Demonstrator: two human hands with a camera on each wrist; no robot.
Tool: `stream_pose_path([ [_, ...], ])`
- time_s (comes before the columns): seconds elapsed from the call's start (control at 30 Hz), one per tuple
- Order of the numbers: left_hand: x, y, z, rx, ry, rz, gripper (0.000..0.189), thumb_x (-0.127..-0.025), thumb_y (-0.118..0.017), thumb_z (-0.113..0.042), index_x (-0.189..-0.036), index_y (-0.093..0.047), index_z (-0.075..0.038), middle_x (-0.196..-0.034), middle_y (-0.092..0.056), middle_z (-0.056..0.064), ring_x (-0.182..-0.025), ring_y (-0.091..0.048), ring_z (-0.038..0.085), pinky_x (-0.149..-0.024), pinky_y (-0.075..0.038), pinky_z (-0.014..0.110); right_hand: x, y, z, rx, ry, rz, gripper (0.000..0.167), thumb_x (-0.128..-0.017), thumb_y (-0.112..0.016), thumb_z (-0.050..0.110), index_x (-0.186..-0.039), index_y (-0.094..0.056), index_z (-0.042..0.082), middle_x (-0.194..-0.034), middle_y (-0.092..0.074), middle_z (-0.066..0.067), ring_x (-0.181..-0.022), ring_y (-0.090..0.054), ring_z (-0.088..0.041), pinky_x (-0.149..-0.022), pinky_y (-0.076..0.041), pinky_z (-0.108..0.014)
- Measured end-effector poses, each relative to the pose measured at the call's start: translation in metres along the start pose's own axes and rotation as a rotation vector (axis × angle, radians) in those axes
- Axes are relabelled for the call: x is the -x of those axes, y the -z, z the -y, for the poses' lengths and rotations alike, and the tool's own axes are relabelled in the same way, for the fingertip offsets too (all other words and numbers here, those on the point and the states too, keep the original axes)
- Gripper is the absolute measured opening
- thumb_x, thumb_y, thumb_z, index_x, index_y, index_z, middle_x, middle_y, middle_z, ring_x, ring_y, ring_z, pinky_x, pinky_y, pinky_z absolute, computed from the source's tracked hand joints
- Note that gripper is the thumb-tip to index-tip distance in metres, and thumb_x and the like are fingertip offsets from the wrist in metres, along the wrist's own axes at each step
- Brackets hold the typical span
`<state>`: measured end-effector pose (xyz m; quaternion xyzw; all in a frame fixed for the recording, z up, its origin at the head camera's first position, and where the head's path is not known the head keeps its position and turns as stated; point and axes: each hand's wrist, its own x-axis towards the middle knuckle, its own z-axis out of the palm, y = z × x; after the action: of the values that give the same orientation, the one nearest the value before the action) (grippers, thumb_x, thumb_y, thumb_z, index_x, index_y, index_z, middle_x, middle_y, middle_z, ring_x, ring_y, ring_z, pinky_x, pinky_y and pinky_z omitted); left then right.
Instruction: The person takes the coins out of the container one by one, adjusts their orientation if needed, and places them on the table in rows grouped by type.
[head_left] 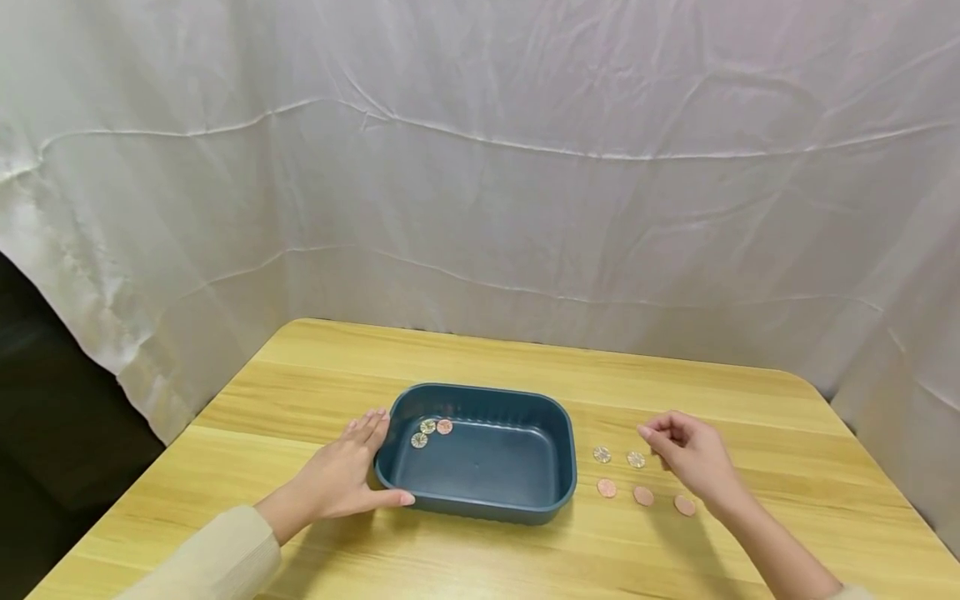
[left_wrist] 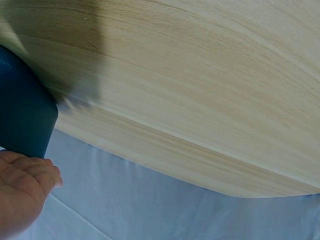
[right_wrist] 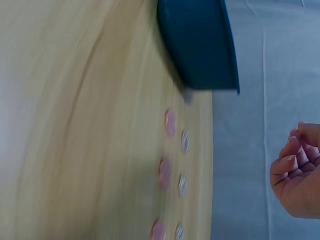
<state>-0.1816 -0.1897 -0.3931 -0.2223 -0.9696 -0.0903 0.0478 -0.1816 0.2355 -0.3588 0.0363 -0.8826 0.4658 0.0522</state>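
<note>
the likeliest mishap is a dropped or scattered coin. the right hand (head_left: 688, 454) hangs above the table (head_left: 480, 567), well out at three o'clock from the box (head_left: 480, 467), thumb against forefinger and the other fingers curled in; i cannot tell whether a coin is pinched there, but a thin disc could easily slip from so small a hold. two silvery coins (head_left: 636, 460) lie at that hand's nine o'clock and three copper coins (head_left: 643, 497) run from its eight round to its six, so a low sweep could knock them about. a third silvery coin (right_wrist: 179, 231), shown in the right wrist view, is hidden from the head camera and easy to miss. flat on wood, each gives fingertips little edge and may skid. the left hand (head_left: 345, 467) is spread rather than clenched, fingers along the box's nine o'clock side, thumb by seven; too firm a push could slide the box toward the nearest coins. inside, two silvery pieces (head_left: 427, 426) and a copper piece (head_left: 445, 427) sit grouped around ten o'clock.
</note>
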Motion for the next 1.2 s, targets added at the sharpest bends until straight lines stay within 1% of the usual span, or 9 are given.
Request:
stream_pose_path([
  [0.2, 0.0, 0.001, 0.0, 0.001, 0.005, 0.006, 0.114, -0.068, -0.053, -0.079, -0.138, -0.035, 0.009, -0.145, -0.034, 0.025, -0.136, -0.033, 0.037, -0.109, -0.034, 0.047, -0.009, -0.021, 0.021, -0.078, 0.029, 0.029, 0.02, -0.091, -0.059, 0.015, -0.093, -0.059, -0.005, -0.064, -0.051, 0.003, -0.052, -0.046, -0.008, -0.046, -0.042, -0.02],
  [0.33, 0.0, 0.002, -0.001, 0.005, 0.005, 0.009, 0.114, -0.068, -0.053, -0.078, -0.138, -0.035, 0.009, -0.145, -0.034, 0.025, -0.136, -0.032, 0.037, -0.109, -0.033, 0.047, -0.015, -0.034, 0.03, -0.097, 0.045, 0.041, 0.018, -0.09, -0.06, 0.012, -0.091, -0.06, -0.005, -0.063, -0.051, 0.001, -0.051, -0.046, -0.01, -0.046, -0.041, -0.02],
  [0.53, -0.001, 0.002, -0.001, 0.004, 0.01, 0.014, 0.114, -0.068, -0.054, -0.078, -0.139, -0.034, 0.009, -0.146, -0.033, 0.025, -0.136, -0.032, 0.037, -0.109, -0.034, 0.047, -0.024, -0.056, 0.043, -0.14, 0.058, 0.07, 0.015, -0.088, -0.061, 0.008, -0.089, -0.06, -0.006, -0.064, -0.053, -0.004, -0.05, -0.045, -0.007, -0.045, -0.04, -0.019],
  [0.73, -0.001, 0.002, 0.0, 0.013, 0.017, 0.021, 0.113, -0.068, -0.055, -0.077, -0.14, -0.033, 0.008, -0.146, -0.033, 0.025, -0.136, -0.032, 0.037, -0.109, -0.033, 0.047, -0.035, -0.083, 0.057, -0.133, 0.095, 0.101, 0.014, -0.088, -0.061, 0.009, -0.088, -0.062, -0.005, -0.065, -0.057, -0.008, -0.052, -0.048, -0.009, -0.049, -0.046, -0.022],
  [0.87, 0.0, 0.002, 0.0, 0.011, 0.015, 0.018, 0.113, -0.068, -0.055, -0.077, -0.14, -0.033, 0.008, -0.146, -0.033, 0.026, -0.136, -0.032, 0.037, -0.109, -0.033, 0.047, -0.041, -0.104, 0.065, -0.135, 0.089, 0.13, 0.012, -0.089, -0.06, 0.007, -0.088, -0.062, -0.004, -0.064, -0.056, -0.009, -0.053, -0.047, -0.011, -0.048, -0.044, -0.021],
  [1.0, 0.0, 0.002, 0.0, 0.008, 0.012, 0.014, 0.113, -0.068, -0.054, -0.077, -0.139, -0.033, 0.008, -0.145, -0.033, 0.026, -0.136, -0.033, 0.038, -0.109, -0.034, 0.047, -0.048, -0.127, 0.072, -0.12, 0.106, 0.16, 0.011, -0.088, -0.061, 0.008, -0.086, -0.064, -0.002, -0.063, -0.054, -0.007, -0.052, -0.046, -0.012, -0.048, -0.042, -0.022],
  [1.13, 0.0, 0.002, 0.0, 0.013, 0.014, 0.017, 0.113, -0.068, -0.054, -0.078, -0.139, -0.033, 0.008, -0.146, -0.033, 0.026, -0.136, -0.032, 0.037, -0.109, -0.034, 0.047, -0.057, -0.149, 0.079, -0.123, 0.134, 0.211, 0.011, -0.089, -0.06, 0.008, -0.088, -0.065, -0.002, -0.065, -0.057, -0.009, -0.051, -0.046, -0.011, -0.048, -0.042, -0.023],
  [1.2, 0.0, 0.002, 0.0, 0.021, 0.017, 0.021, 0.113, -0.069, -0.054, -0.078, -0.14, -0.033, 0.008, -0.146, -0.033, 0.025, -0.136, -0.032, 0.037, -0.109, -0.033, 0.048, -0.061, -0.159, 0.082, -0.129, 0.14, 0.248, 0.012, -0.089, -0.059, 0.007, -0.092, -0.066, -0.003, -0.068, -0.059, -0.014, -0.052, -0.046, -0.011, -0.049, -0.043, -0.023],
])
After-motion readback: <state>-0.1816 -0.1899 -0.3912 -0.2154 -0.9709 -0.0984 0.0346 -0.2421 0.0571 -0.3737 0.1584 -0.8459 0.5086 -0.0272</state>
